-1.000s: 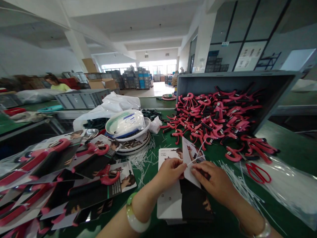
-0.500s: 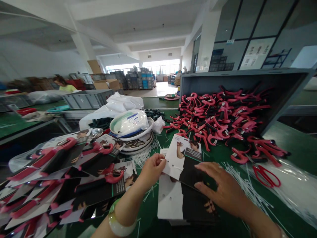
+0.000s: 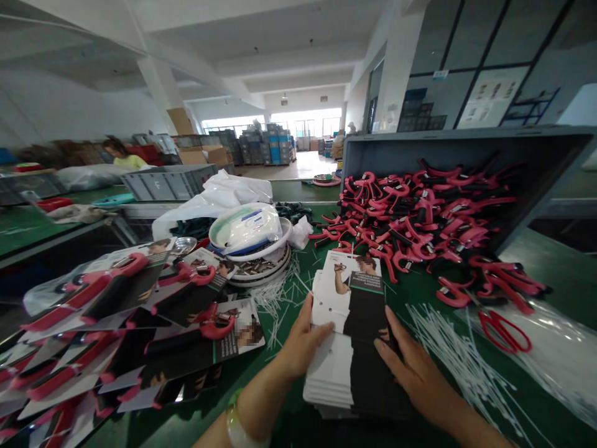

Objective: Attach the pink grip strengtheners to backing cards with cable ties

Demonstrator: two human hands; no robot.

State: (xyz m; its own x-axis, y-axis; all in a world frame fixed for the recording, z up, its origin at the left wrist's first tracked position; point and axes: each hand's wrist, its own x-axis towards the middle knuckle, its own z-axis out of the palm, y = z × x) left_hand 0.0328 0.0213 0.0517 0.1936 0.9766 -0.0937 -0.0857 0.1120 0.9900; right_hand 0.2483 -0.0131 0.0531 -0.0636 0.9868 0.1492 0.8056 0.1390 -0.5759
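Observation:
A stack of printed cards (image 3: 347, 367), white on the left and black on the right, lies on the green table before me. Several upper cards reach farther forward than the pile below. My left hand (image 3: 303, 339) grips the left edge of these upper cards, thumb on top. Along their right edge rests my right hand (image 3: 410, 367), its thumb and fingers apart on the black part. Red-and-black spring clamps mounted on cards (image 3: 186, 336) are heaped at the left. White cable ties (image 3: 461, 354) lie right of my right hand.
A tipped grey crate (image 3: 466, 134) spills loose red clamps (image 3: 420, 218) at the back right. Red-handled scissors (image 3: 504, 333) lie on a plastic bag at the right. Stacked round trays (image 3: 252, 267) stand behind the cards. A person (image 3: 124, 155) sits far left.
The upper cards were angled and now sit straighter on the pile. My left hand has moved down from a pinch at their corner to their left edge; my right hand has closed in on the right edge.

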